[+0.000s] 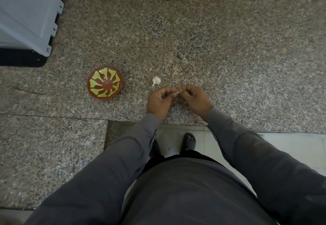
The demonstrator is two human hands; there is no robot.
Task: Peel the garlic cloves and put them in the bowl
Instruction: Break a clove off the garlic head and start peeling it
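Both forearms reach forward from the lower corners of the view and converge over the near edge of the speckled granite bench (211, 39), the grey sleeves (255, 154) covering them to the wrists. The left hand (159, 102) is held with its back turned toward the camera and left, its fingers (167, 90) curled inward toward the palm. The right hand (195, 99) mirrors it, knuckles up and its own fingers bent in and down. The two sets of fingertips meet between the hands, where a small pale garlic clove (176, 93) shows; both hands pinch it, the left from the left side and the right from above and the right. How much skin is on the clove cannot be told, as most of it is hidden by the fingers.

Just beyond the hands, lying on the bench and apart from them, is the rest of the garlic bulb (156, 80), white, with its stem pointing toward the person. Well to the left of the bulb stands the bowl (105, 83), red-brown with a yellow-green petal pattern inside; no cloves can be made out in it.

A grey plastic crate (28, 13) sits at the far left corner of the bench. Below the bench edge, a foot in a dark sandal (190, 141) stands on the tiled floor (291, 147).
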